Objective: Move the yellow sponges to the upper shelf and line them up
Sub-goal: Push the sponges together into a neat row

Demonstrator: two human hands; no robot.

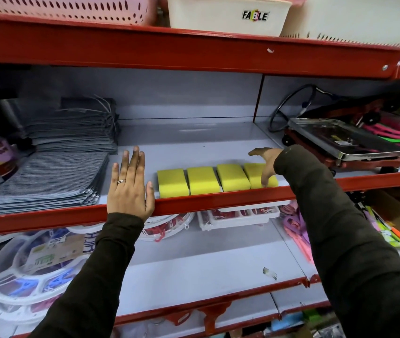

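Several yellow sponges [204,179] lie side by side in a row along the front edge of the grey shelf [194,142] with its red rim. My left hand [130,184] rests flat on the shelf just left of the row, fingers together, holding nothing. My right hand [266,162] is spread open at the right end of the row, its thumb touching the front of the rightmost sponge [255,175] and part of that sponge hidden behind it.
Stacks of grey striped cloths [47,181] fill the shelf's left side. A metal platform trolley [340,140] sits to the right past a divider. Baskets [228,13] stand on the shelf above. The lower shelf [206,259] holds white plastic hangers at the left.
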